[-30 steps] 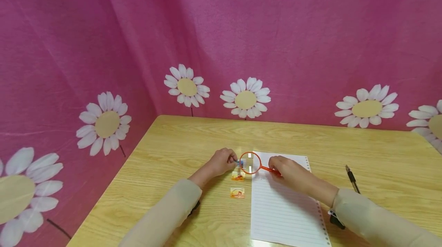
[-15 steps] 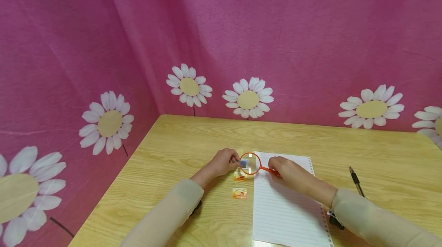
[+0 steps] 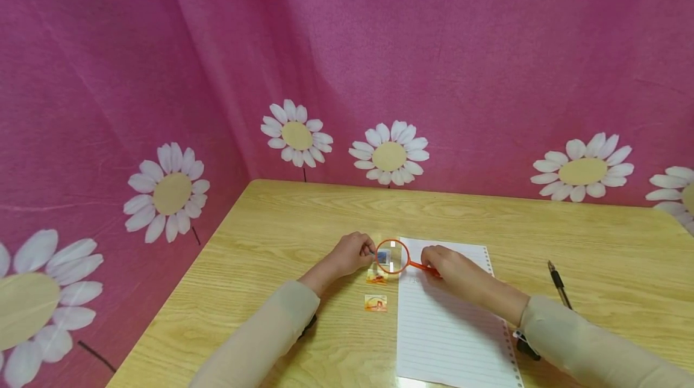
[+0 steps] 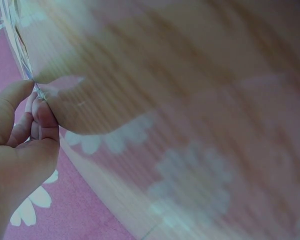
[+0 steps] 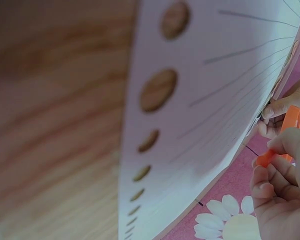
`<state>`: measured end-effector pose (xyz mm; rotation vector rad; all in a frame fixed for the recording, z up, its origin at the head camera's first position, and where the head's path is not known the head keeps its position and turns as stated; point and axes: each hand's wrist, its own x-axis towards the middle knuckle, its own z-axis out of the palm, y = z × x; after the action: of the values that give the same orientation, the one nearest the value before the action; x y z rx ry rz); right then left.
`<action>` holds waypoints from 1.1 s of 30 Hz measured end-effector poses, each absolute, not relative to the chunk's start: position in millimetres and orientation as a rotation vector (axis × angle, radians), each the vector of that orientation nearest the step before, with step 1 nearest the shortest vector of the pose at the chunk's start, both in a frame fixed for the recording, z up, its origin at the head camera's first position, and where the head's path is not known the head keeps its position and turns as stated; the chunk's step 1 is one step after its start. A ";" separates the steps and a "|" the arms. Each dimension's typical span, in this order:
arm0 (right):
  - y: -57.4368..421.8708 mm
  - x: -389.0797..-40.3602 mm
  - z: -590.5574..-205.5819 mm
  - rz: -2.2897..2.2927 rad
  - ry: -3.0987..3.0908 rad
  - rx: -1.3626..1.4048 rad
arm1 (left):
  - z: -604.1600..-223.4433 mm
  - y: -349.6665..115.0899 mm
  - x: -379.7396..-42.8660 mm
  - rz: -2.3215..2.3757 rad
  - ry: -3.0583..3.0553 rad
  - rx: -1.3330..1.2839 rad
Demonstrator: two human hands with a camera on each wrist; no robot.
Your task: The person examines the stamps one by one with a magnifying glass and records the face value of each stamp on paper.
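My left hand (image 3: 352, 253) pinches a small blue stamp-like card (image 3: 384, 257) with a pale border by its left edge. Over that card, the round lens of an orange-red magnifying glass (image 3: 413, 263) frames its picture. My right hand (image 3: 455, 272) grips the handle from the right, above a lined sheet. In the left wrist view the thumb and fingers (image 4: 35, 110) meet on a thin edge. The right wrist view shows the orange handle (image 5: 266, 158) between thumb and curled fingers, with the left hand (image 5: 295, 100) close beyond it.
Two small yellow-orange picture cards, a nearer one (image 3: 376, 303) and a farther one (image 3: 377, 278), lie below the left hand. The lined, punched sheet (image 3: 450, 334) has faint writing near its top. A black pen (image 3: 558, 284) lies at right. Pink flowered cloth (image 3: 466, 75) borders the wooden table (image 3: 260, 225).
The blue card has turned slightly within the left hand's pinch, and its picture shows more fully through the lens. Both hands keep nearly the same place; the head view shifted a little.
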<state>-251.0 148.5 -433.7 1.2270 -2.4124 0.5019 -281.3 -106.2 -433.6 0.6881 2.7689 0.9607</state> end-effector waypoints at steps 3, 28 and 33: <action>149.6 -250.5 -434.3 0.500 -2.392 1.226 | -433.1 -104.6 -281.0 0.963 2.763 0.682; 160.9 -242.7 -429.3 0.485 -2.431 1.180 | -434.3 -104.4 -279.1 0.979 2.787 0.700; 165.2 -241.1 -428.0 0.480 -2.446 1.161 | -433.9 -105.7 -279.6 0.989 2.784 0.687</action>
<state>-241.1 165.2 -428.0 1.1611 -2.4462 0.4799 -279.6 -105.7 -433.9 0.6871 2.7843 0.9885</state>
